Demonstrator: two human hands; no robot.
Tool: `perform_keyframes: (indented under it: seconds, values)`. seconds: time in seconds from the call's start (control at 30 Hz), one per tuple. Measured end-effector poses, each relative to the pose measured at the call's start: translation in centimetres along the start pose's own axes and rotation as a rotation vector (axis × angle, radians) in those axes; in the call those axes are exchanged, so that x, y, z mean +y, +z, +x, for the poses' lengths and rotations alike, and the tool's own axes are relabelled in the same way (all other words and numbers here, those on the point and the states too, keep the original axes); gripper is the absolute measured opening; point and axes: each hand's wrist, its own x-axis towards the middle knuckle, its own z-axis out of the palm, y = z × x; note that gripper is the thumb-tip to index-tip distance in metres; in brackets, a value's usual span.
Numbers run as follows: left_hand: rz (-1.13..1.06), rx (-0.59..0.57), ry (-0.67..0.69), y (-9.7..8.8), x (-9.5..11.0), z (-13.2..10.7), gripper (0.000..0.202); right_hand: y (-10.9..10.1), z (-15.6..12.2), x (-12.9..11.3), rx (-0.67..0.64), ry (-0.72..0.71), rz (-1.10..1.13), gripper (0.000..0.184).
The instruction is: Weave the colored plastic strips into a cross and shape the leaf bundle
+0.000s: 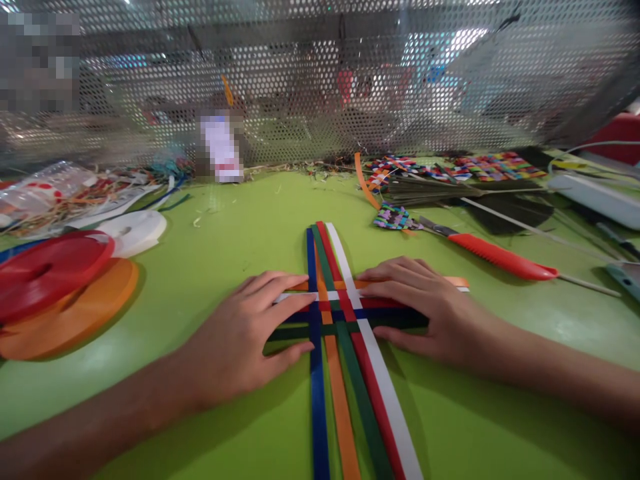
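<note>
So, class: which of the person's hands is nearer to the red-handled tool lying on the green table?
Right. The right hand rests on the woven strips, just below-left of the red-handled tool. The left hand lies across the strips, farther away.

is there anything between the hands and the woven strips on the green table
Nothing visible. The left hand and the right hand both lie flat, directly on the crossed coloured strips. The red-handled tool and the ribbon rolls lie off to the sides on the table.
</note>
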Motion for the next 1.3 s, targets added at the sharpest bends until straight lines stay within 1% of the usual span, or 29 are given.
perform_keyframes:
  seconds: [0.07,0.3,0.43,0.63,0.87,1.03,1.3]
  values:
    - [0.009,-0.005,-0.01,0.03,-0.05,-0.05,0.039,0.09,0.01,0.03,0.008,-0.003,0.004,0.033]
    - [0.003,-0.042,-0.012,-0.11,-0.39,0.18,0.049,-0.08,-0.01,-0.07,0.031,0.014,0.017,0.031]
    - [0.0,-0.031,0.003,-0.09,-0.51,0.31,0.051,0.01,0.04,-0.06,0.032,0.007,0.021,0.031]
    - [0.022,-0.012,0.07,-0.1,-0.42,0.31,0.036,0.07,0.07,-0.13,-0.001,-0.026,-0.045,0.034]
    - [0.03,0.031,0.081,-0.07,0.02,0.22,0.029,0.08,0.18,-0.33,-0.008,-0.012,-0.04,0.031]
    - [0.038,0.039,0.081,-0.1,0.38,0.32,0.026,0.21,0.2,-0.35,-0.018,0.001,-0.037,0.031]
    - [0.007,0.047,0.061,0.1,0.28,0.21,0.026,0.2,0.31,-0.33,0.0,0.007,-0.027,0.028]
